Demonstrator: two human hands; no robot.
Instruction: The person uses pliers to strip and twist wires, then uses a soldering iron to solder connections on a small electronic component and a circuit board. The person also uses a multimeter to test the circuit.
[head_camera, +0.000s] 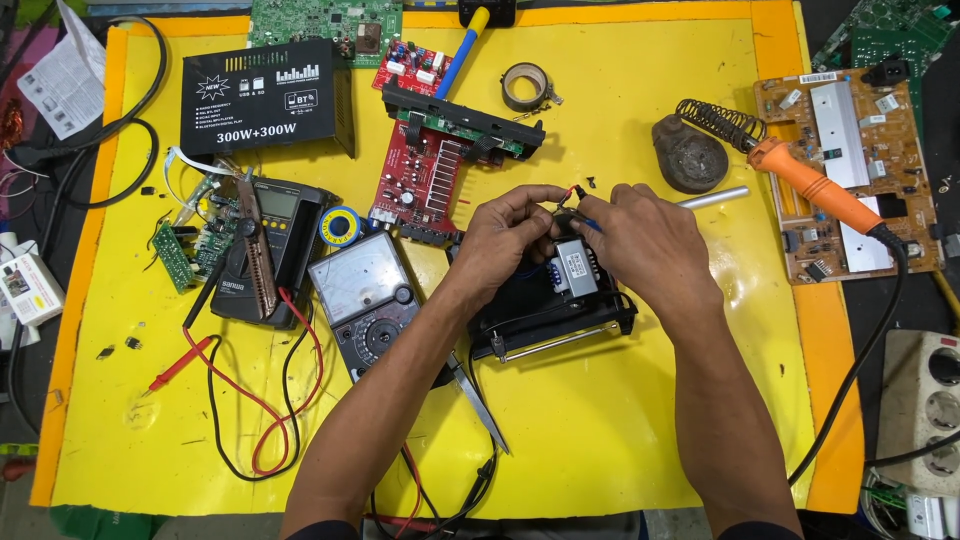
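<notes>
While both hands' fingers pinch thin wires (577, 192) over black chassis (540, 305), soldering iron (815, 187) near right hand (645, 240), left hand (510, 235) beside red board (420, 170).

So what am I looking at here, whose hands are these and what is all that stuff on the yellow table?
This is one picture from a camera worn on a person's head, looking down at their own bare hands. The left hand and right hand pinch thin wires above a small transformer inside an open black case. On the yellow table lie a red circuit board, an analog meter, a digital meter and an orange soldering iron.
</notes>
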